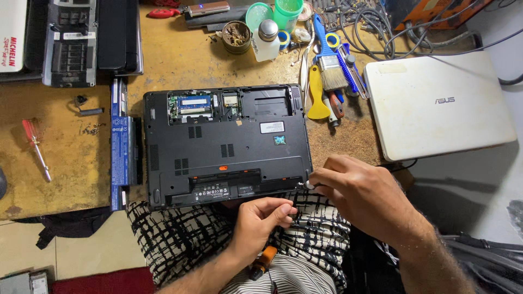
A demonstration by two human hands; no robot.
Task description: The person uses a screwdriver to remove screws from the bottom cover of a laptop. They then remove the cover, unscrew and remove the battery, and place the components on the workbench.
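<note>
Screws seem to be coming out of the upturned black laptop (226,144) on the bench (180,54). Right hand (359,193) pinches something small and pale at its near corner; left hand (261,218) grips an orange-handled screwdriver (262,261). Next move needs a steady tip.

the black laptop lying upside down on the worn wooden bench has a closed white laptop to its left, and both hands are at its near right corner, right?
Not quite. In the head view the closed white laptop lies to the right of the upturned black laptop, not the left. The rest holds: the left hand and right hand are at its near right corner.
</note>
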